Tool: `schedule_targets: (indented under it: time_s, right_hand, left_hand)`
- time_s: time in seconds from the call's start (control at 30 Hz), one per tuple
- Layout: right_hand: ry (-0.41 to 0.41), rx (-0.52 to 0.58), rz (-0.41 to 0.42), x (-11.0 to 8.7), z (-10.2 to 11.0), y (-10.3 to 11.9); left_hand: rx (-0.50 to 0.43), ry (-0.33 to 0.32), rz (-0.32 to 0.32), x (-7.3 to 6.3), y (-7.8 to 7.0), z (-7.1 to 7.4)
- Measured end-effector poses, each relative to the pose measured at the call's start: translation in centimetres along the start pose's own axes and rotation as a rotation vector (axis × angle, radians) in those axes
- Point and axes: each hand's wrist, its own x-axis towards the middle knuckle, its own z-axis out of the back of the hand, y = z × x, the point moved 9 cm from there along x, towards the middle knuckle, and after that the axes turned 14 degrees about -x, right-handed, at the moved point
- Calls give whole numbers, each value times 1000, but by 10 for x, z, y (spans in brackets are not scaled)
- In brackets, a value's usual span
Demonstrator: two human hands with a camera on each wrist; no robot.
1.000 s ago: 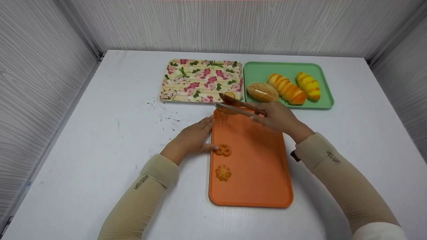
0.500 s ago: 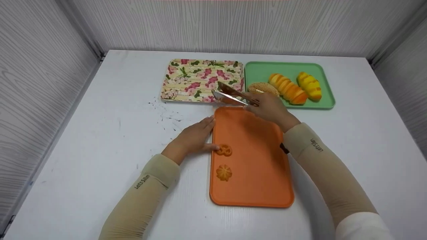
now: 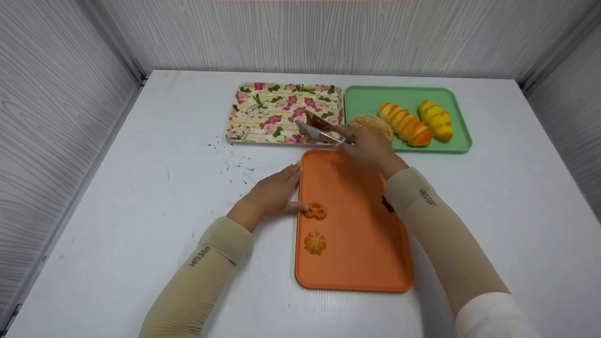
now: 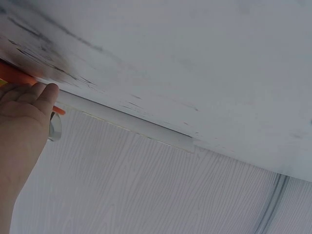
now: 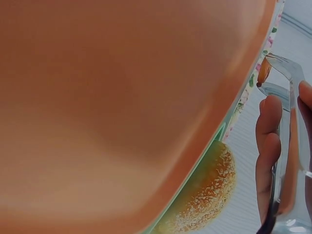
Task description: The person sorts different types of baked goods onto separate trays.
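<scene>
My right hand (image 3: 368, 148) grips metal tongs (image 3: 324, 125) over the near right corner of the floral tray (image 3: 267, 110). In the right wrist view, a small brown-orange cookie (image 5: 264, 71) shows between the tong tips; whether they squeeze it I cannot tell. My left hand (image 3: 270, 195) rests against the left rim of the orange tray (image 3: 357, 253), fingers extended. Its thumb lies over the rim beside a pretzel-shaped cookie (image 3: 318, 211). Nearer the front of that tray lies a flower-shaped cookie (image 3: 315, 243). In the left wrist view, the left hand (image 4: 22, 117) shows with straight fingers.
On the green tray (image 3: 394, 94) at the back right lie a sesame bun (image 3: 375, 123), an orange striped bread (image 3: 406, 124) and a yellow bread (image 3: 435, 120). Dark scratches (image 3: 239, 164) mark the white table left of the orange tray. Panel walls (image 3: 328, 37) enclose the table.
The right hand has moved left and away from me, carrying the tongs from the orange tray's far edge to above the floral tray's near right corner. The left hand has stayed in place.
</scene>
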Motion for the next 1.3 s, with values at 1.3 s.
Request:
schedule_targets:
  time_s: [1.3]
  right_hand:
    - [-65, 107, 61, -26, 12, 3]
  left_hand:
    - [-31, 7, 27, -1, 2, 0]
